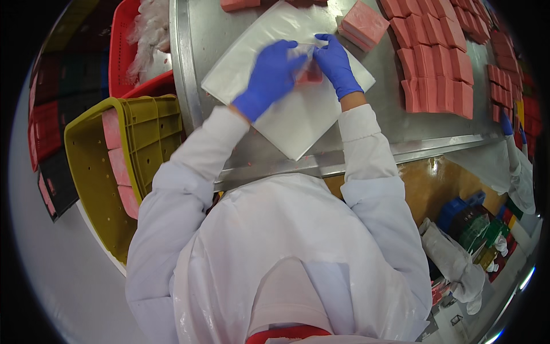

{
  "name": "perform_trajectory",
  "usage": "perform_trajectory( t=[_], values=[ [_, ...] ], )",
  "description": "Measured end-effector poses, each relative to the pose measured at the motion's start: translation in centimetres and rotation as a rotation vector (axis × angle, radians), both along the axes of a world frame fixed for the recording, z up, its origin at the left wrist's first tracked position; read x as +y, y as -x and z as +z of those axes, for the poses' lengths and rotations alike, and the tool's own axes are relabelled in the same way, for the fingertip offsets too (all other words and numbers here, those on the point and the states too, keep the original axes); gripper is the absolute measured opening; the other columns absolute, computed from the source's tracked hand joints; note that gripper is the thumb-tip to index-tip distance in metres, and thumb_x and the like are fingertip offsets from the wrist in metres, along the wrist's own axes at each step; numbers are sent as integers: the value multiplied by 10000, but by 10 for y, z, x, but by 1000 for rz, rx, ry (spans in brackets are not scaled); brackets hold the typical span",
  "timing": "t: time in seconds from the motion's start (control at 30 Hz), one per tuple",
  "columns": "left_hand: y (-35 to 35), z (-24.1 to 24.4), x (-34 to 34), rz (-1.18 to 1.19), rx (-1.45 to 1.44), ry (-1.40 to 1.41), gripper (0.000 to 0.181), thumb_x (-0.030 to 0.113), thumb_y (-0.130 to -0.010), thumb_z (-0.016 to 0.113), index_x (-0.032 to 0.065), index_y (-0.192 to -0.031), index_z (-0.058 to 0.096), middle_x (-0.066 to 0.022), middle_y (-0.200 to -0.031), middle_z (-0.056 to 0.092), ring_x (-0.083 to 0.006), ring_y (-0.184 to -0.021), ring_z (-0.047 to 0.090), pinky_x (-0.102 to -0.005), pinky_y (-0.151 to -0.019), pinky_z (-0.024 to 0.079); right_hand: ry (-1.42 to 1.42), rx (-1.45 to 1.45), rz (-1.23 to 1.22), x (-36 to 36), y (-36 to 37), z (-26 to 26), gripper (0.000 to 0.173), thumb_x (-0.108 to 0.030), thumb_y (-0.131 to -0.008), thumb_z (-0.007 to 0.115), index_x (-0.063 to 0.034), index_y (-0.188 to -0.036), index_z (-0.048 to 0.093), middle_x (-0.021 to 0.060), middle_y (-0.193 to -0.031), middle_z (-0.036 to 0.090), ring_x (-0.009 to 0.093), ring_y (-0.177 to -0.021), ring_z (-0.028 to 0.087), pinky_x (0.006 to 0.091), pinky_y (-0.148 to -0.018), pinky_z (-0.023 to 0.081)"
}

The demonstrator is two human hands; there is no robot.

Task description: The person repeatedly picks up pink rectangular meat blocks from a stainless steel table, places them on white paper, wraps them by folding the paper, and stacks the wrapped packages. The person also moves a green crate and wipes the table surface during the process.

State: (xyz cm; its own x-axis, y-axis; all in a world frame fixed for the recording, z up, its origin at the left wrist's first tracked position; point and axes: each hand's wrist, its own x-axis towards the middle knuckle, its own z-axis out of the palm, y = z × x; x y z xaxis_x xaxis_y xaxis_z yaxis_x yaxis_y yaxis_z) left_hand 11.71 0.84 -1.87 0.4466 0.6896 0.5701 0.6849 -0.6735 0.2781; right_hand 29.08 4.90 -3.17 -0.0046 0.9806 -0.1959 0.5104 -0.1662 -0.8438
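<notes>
A stack of translucent white plastic sheets (pixel 296 124) lies at an angle on the steel table before me. A pink block (pixel 310 77) lies on it between my hands, partly hidden by my left hand and by film. My left hand (pixel 275 69), in a blue glove, is motion-blurred above the block's left side; its grip is unclear. At the block's upper right, my right hand (pixel 333 60), also blue-gloved, pinches an edge of thin plastic film (pixel 306 48) near thumb and forefinger. Right of the sheets sit stacked pink blocks (pixel 365 26).
Rows of pink blocks (pixel 434 60) cover the right of the steel table (pixel 378 116). On the left stand a yellow-green crate (pixel 159 124) holding pink blocks and a red crate (pixel 118 51) with crumpled film. Another person's gloved hand (pixel 506 124) shows far right.
</notes>
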Motion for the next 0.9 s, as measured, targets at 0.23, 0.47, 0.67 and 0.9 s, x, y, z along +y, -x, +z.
perform_trajectory(
  t=[0.23,0.47,0.67,0.9],
  values=[
    [-13,28,47,240,-784,576,222,196,-808,533,30,-897,650,-130,-794,646,-241,-674,608,-283,-660,464,-133,761,-175,6,-12,68,319,-196,-752,671,23,-958,567,54,-821,597,112,-707,555,232,-660,446],
    [4,66,193,143,-1193,1017,247,220,-819,560,-6,-912,594,-71,-857,622,-178,-733,574,-288,-636,460,-192,714,-407,51,-114,72,384,-155,-733,696,32,-1014,513,81,-937,549,120,-808,527,219,-716,435],
    [4,44,201,-6,-809,498,281,213,-827,544,-14,-991,570,-109,-889,618,-186,-794,582,-333,-721,473,-503,21,-482,40,-72,67,511,-242,-717,706,36,-1064,456,117,-918,545,198,-849,528,287,-757,438],
    [-12,20,-8,598,-529,846,354,352,-874,438,93,-1115,430,-212,-961,569,-390,-863,543,-450,-725,415,-257,-364,-128,-48,42,50,559,-366,-793,590,-76,-1215,365,169,-962,535,324,-887,522,373,-732,427]
  ],
)
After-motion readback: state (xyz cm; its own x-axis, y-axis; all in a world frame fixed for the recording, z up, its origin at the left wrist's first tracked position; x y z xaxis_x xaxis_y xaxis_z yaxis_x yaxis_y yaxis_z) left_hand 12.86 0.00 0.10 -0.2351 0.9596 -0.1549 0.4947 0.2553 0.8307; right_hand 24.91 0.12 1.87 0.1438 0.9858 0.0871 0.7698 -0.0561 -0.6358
